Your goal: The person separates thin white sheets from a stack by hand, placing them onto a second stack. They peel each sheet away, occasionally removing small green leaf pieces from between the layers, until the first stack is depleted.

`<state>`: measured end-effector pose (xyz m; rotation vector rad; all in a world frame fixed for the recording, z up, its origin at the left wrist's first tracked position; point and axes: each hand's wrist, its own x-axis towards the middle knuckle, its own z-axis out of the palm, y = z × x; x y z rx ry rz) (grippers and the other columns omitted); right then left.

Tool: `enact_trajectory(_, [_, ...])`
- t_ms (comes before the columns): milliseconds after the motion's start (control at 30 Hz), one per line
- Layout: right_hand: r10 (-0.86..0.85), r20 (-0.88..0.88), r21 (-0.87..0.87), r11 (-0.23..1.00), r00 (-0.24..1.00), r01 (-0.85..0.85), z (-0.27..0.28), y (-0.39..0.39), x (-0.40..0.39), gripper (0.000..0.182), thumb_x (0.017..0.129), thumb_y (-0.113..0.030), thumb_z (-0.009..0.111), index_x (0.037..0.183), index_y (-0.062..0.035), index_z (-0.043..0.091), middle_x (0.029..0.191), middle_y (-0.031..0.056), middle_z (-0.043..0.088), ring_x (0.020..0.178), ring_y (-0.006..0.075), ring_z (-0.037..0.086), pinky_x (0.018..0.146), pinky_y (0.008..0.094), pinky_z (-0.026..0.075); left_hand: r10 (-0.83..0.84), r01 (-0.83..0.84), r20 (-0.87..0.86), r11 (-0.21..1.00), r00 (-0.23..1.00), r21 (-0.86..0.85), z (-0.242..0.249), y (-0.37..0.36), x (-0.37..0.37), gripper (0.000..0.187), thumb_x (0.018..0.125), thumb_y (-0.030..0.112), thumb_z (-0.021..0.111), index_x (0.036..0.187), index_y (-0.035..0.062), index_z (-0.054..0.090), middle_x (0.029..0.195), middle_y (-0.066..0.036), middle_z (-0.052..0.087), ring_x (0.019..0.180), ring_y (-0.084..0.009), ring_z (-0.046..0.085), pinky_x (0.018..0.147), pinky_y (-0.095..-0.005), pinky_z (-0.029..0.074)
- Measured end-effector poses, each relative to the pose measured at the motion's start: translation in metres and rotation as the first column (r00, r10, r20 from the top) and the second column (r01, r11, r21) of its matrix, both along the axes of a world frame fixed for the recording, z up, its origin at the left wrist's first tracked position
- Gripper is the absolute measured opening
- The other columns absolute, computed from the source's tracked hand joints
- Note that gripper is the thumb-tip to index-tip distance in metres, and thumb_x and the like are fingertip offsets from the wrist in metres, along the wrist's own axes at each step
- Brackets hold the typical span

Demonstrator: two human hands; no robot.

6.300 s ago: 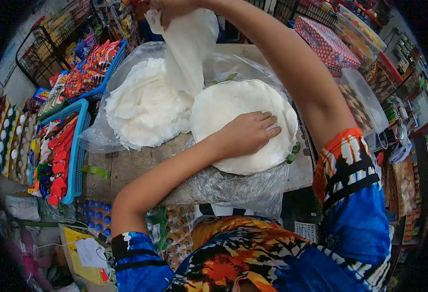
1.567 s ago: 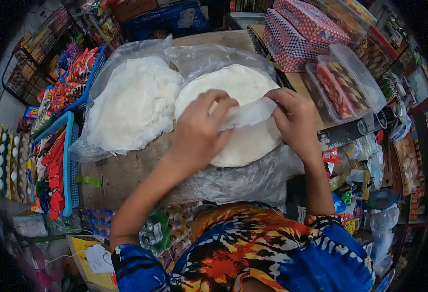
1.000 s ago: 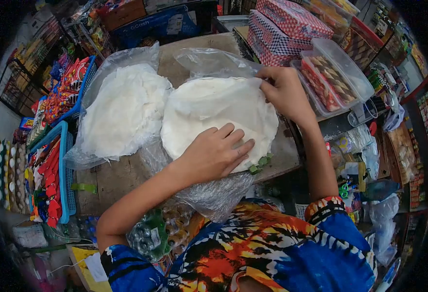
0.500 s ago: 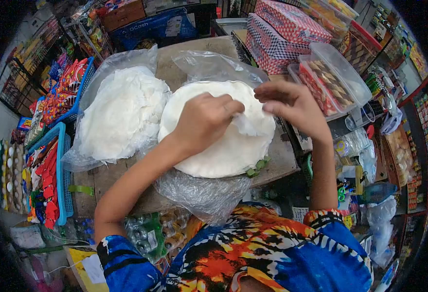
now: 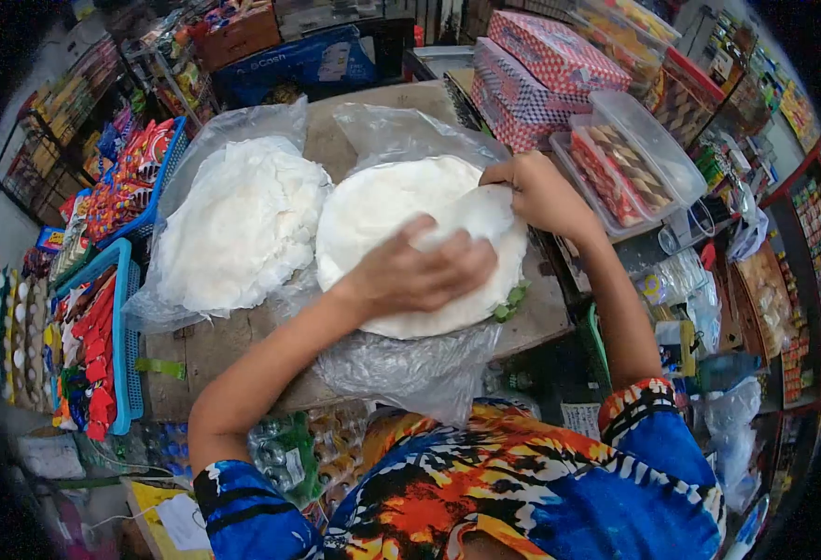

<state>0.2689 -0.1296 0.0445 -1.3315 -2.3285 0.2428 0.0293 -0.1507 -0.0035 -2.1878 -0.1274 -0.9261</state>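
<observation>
A round stack of thin white wrapper sheets point(image 5: 387, 201) lies on a clear plastic bag on the wooden table. My right hand point(image 5: 546, 194) pinches the edge of one thin, translucent wrapper sheet point(image 5: 485, 217) at the stack's upper right, lifting part of it. Over the lower middle of the stack, my left hand point(image 5: 424, 271) is smeared by motion, its fingers apart and close to the raised sheet. To the left lies a second pile of wrapper sheets point(image 5: 238, 224), ragged-edged, on its own plastic bag. A bit of green leaf point(image 5: 511, 302) shows at the stack's lower right edge.
Blue baskets of snack packs point(image 5: 129, 345) line the table's left side. Red checkered boxes point(image 5: 541, 84) and a clear tub of rolled wafers point(image 5: 625, 168) stand at the right. Crumpled plastic point(image 5: 410, 369) hangs over the near table edge point(image 5: 550, 322). Bottles sit below.
My left hand has gone from closed at the sheet to fingers spread, lower on the stack. My right hand, earlier apart from the sheet, now pinches its edge.
</observation>
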Motion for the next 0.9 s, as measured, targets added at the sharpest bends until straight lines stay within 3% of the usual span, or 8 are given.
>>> enact_trajectory(67, [-0.002, 0.037, 0.005, 1.000, 0.999, 0.001, 0.004, 0.001, -0.007, 0.033, 0.065, 0.002, 0.057, 0.094, -0.0013, 0.071, 0.086, 0.0224, 0.067, 0.082, 0.0373, 0.066, 0.074, 0.0418, 0.052, -0.153, 0.034, -0.300, 0.930, 0.942, -0.367, 0.006, -0.007, 0.002, 0.041, 0.079, 0.017, 0.057, 0.119, 0.0055, 0.060, 0.115, -0.008, 0.058, 0.107, -0.0191, 0.057, 0.090, -0.0336, 0.045])
enact_trajectory(100, [0.020, 0.098, 0.016, 1.000, 0.995, -0.022, 0.004, 0.001, -0.009, 0.032, 0.064, 0.002, 0.057, 0.093, -0.0006, 0.071, 0.086, 0.0227, 0.067, 0.082, 0.0375, 0.066, 0.074, 0.0415, 0.052, -0.140, 0.025, -0.294, 0.931, 0.945, -0.364, 0.002, -0.006, 0.006, 0.041, 0.079, 0.017, 0.057, 0.119, 0.0055, 0.060, 0.115, -0.008, 0.058, 0.107, -0.0191, 0.057, 0.090, -0.0336, 0.045])
enact_trajectory(167, [0.046, 0.159, 0.023, 0.998, 0.986, -0.050, 0.008, 0.007, -0.010, 0.032, 0.064, 0.003, 0.057, 0.092, 0.0001, 0.071, 0.086, 0.0231, 0.066, 0.082, 0.0377, 0.066, 0.073, 0.0411, 0.052, -0.229, 0.076, -0.187, 0.802, 0.955, -0.593, -0.007, -0.004, 0.014, 0.042, 0.080, 0.015, 0.054, 0.119, -0.0012, 0.057, 0.115, -0.015, 0.060, 0.105, -0.0236, 0.060, 0.088, -0.0306, 0.048])
enact_trajectory(233, [0.209, 0.114, -0.063, 0.977, 0.971, -0.203, 0.019, 0.024, -0.006, 0.040, 0.057, 0.010, 0.051, 0.092, 0.0044, 0.068, 0.082, 0.0245, 0.065, 0.076, 0.0335, 0.067, 0.070, 0.0359, 0.051, -0.178, 0.033, -0.203, 0.824, 0.963, -0.565, -0.010, -0.008, 0.016, 0.042, 0.082, 0.015, 0.053, 0.119, -0.0014, 0.057, 0.118, -0.016, 0.059, 0.107, -0.0254, 0.060, 0.090, -0.0336, 0.047])
enact_trajectory(433, [0.211, 0.210, 0.077, 0.970, 0.955, -0.231, 0.041, 0.093, -0.046, 0.036, 0.061, 0.007, 0.054, 0.094, 0.0027, 0.069, 0.083, 0.0211, 0.067, 0.081, 0.0352, 0.066, 0.074, 0.0384, 0.051, -0.105, -0.043, -0.300, 0.894, 0.948, -0.447, -0.007, -0.013, 0.018, 0.041, 0.083, 0.017, 0.052, 0.121, 0.0020, 0.058, 0.122, -0.019, 0.058, 0.111, -0.0317, 0.058, 0.098, -0.0383, 0.044])
enact_trajectory(600, [0.096, 0.420, 0.242, 0.946, 0.902, -0.214, 0.066, 0.114, -0.105, 0.029, 0.070, -0.004, 0.060, 0.094, -0.0124, 0.074, 0.090, 0.0159, 0.070, 0.086, 0.0341, 0.067, 0.075, 0.0424, 0.053, -0.143, -0.041, -0.354, 0.885, 0.924, -0.465, -0.009, -0.011, 0.017, 0.042, 0.083, 0.019, 0.052, 0.122, 0.0040, 0.059, 0.124, -0.021, 0.057, 0.116, -0.0367, 0.057, 0.097, -0.0388, 0.047])
enact_trajectory(733, [0.100, 0.382, 0.337, 0.911, 0.919, -0.239, 0.085, 0.114, -0.134, 0.029, 0.071, -0.005, 0.061, 0.094, -0.0150, 0.075, 0.091, 0.0141, 0.070, 0.087, 0.0328, 0.068, 0.075, 0.0418, 0.054, -0.120, -0.072, -0.385, 0.891, 0.915, -0.448, -0.007, -0.013, 0.016, 0.043, 0.083, 0.020, 0.052, 0.123, 0.0048, 0.059, 0.124, -0.021, 0.058, 0.116, -0.0368, 0.057, 0.095, -0.0386, 0.049])
enact_trajectory(900, [0.188, 0.202, 0.361, 0.898, 0.961, -0.252, 0.092, 0.116, -0.141, 0.044, 0.064, 0.007, 0.055, 0.102, -0.0059, 0.072, 0.095, 0.0167, 0.070, 0.088, 0.0333, 0.067, 0.080, 0.0389, 0.053, -0.186, -0.040, -0.349, 0.834, 0.918, -0.550, -0.004, -0.011, 0.015, 0.040, 0.082, 0.018, 0.052, 0.120, 0.0061, 0.061, 0.124, -0.019, 0.059, 0.118, -0.0333, 0.056, 0.100, -0.0411, 0.046])
